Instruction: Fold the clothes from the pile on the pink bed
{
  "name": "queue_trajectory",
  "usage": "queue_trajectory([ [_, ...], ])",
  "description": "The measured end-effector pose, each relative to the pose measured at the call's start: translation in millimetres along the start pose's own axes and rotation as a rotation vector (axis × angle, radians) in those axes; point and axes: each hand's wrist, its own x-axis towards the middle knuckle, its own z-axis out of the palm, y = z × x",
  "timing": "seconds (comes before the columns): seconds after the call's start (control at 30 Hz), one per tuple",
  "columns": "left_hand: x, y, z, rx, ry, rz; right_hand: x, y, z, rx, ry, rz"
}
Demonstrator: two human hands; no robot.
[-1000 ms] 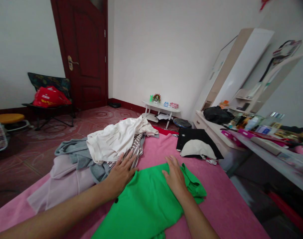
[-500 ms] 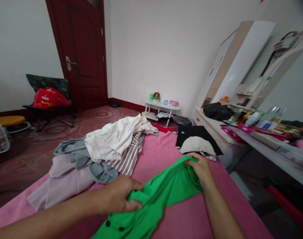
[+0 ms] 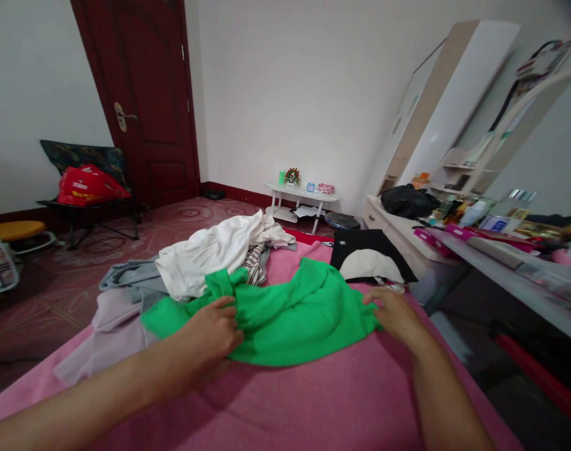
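Observation:
A bright green garment [image 3: 285, 313] lies spread sideways across the pink blanket [image 3: 313, 401] in front of me. My left hand [image 3: 213, 332] is closed on its near left edge, fingers curled into the cloth. At the garment's right end, my right hand [image 3: 396, 313] pinches the fabric against the blanket. Just beyond the green piece sits a heap of clothes: a white garment [image 3: 210, 250], a striped one [image 3: 255, 263], a grey one [image 3: 130, 279] and a pale pink one [image 3: 111, 319].
A black and white folded item [image 3: 370, 260] lies at the blanket's far right. A cluttered white desk [image 3: 478, 244] runs along the right. A small white table [image 3: 302, 197], a dark red door [image 3: 144, 106] and a chair with a red bag [image 3: 88, 185] stand beyond.
Both hands went from lying flat on the green garment to gripping it. They lifted it and swung it round, so it now lies spread crosswise, farther from me, partly over the clothes heap.

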Motion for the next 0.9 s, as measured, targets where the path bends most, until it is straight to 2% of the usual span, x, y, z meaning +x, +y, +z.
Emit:
queue_trajectory([
  [0.1,-11,19,13.1,-0.020,-0.267,-0.083,-2,-25,18,0.094,-0.127,-0.144],
  [0.17,-16,25,7.5,-0.083,-0.318,-0.102,-4,-52,30,0.160,-0.194,-0.222],
  [0.3,-12,19,-0.1,-0.269,-0.143,-0.055,-12,-92,58,0.175,-0.281,-0.282],
  [0.4,-4,10,12.9,-0.408,-0.032,0.037,-18,-96,74,0.153,-0.315,-0.297],
  [0.5,2,9,32.9,-0.449,0.026,-0.003,-20,-92,77,0.111,-0.304,-0.312],
  [0.6,9,19,43.5,-0.522,0.073,-0.034,-23,-99,65,0.082,-0.393,-0.291],
  [0.73,21,40,29.2,-0.693,0.133,0.042,-32,-130,26,0.322,-0.550,-0.288],
  [0.83,25,52,7.5,-0.741,0.045,0.027,-41,-143,-13,0.445,-0.609,-0.274],
  [0.9,22,52,-3.6,-0.662,-0.082,0.048,-42,-135,-32,0.420,-0.639,-0.240],
])
